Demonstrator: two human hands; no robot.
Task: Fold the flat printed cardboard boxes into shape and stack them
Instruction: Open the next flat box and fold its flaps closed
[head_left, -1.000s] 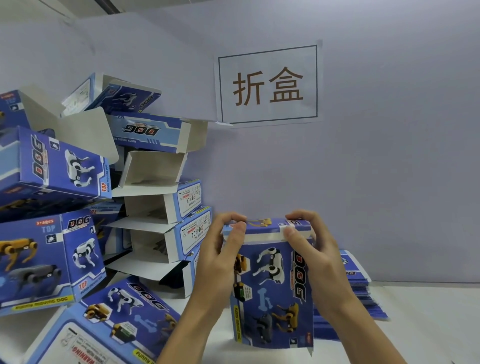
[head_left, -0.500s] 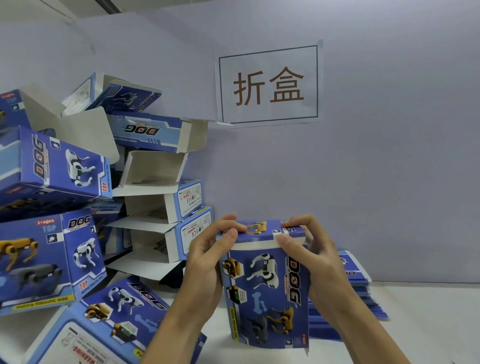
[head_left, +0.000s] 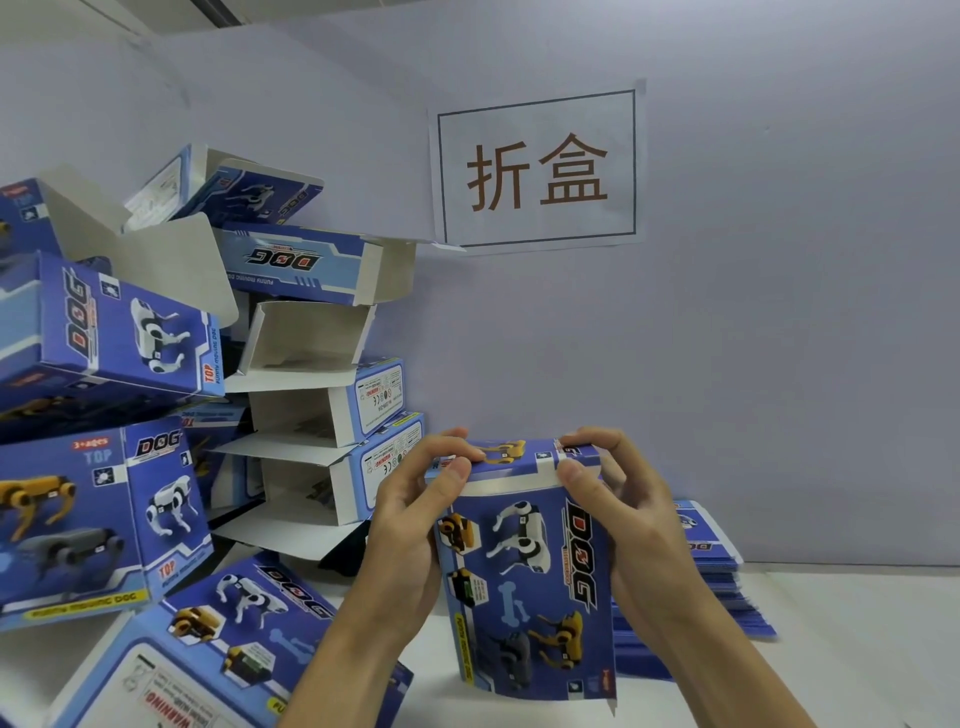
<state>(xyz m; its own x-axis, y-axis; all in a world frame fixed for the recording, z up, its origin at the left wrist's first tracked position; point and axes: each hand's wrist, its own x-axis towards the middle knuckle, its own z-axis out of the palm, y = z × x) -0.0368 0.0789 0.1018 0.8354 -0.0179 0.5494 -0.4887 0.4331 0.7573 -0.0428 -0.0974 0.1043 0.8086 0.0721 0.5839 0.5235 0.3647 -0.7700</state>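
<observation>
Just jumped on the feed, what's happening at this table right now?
A person is folding a blue printed box, held upright over the table. The left hand and right hand grip its sides while the thumbs press the top flap down; it is not yet tucked shut. Folded boxes are piled loosely on the left, many with flaps open. A stack of flat boxes waits behind the right hand.

paper sign (head_left: 537, 169) taped on lilac wall (head_left: 753, 338), two brown characters framed | white tabletop (head_left: 841, 654) seen below
</observation>
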